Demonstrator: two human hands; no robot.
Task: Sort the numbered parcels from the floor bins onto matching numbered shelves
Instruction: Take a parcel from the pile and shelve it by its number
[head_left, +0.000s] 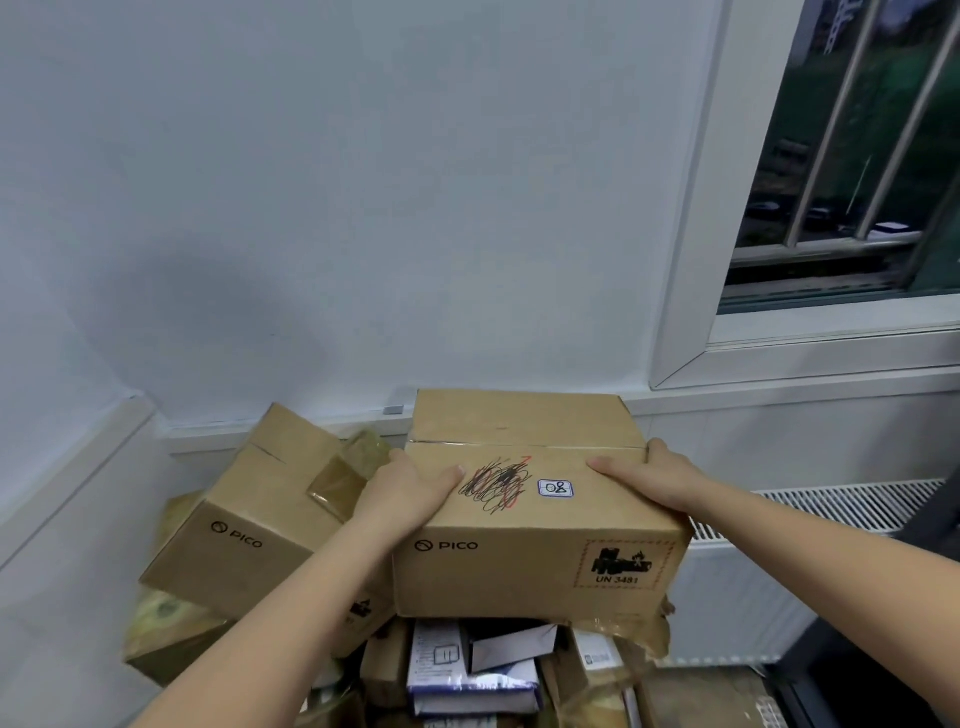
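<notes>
Grip: both hands clasp one cardboard parcel (530, 499) from its two sides, at lower centre of the frame.
Left hand (410, 488): fingers curled round the parcel's left edge, thumb laid flat on the top face beside a black and red scribble (496, 483).
Second PICO box (249, 514): lies tilted at lower left, just beside the held parcel, one top flap partly lifted, with a patch of brown tape (337, 480) on it.
Parcel: top seam taped shut; a small white label (555, 488) on top reads 08; the near face carries the word PICO and a battery warning mark with UN 3481.
Heap below: smaller boxes and packets (472, 670), some white with printed labels, lie jumbled under the parcel along the bottom edge; whether the parcel rests on them or is held clear I cannot tell.
Right hand (649, 478): fingers wrapped over the parcel's right edge, thumb stretched along the top face.
Wall (363, 208): plain pale blue, filling the upper left and centre.
Radiator (779, 571): white, at lower right, behind the right forearm.
Window (841, 156): white frame with metal bars, upper right.
</notes>
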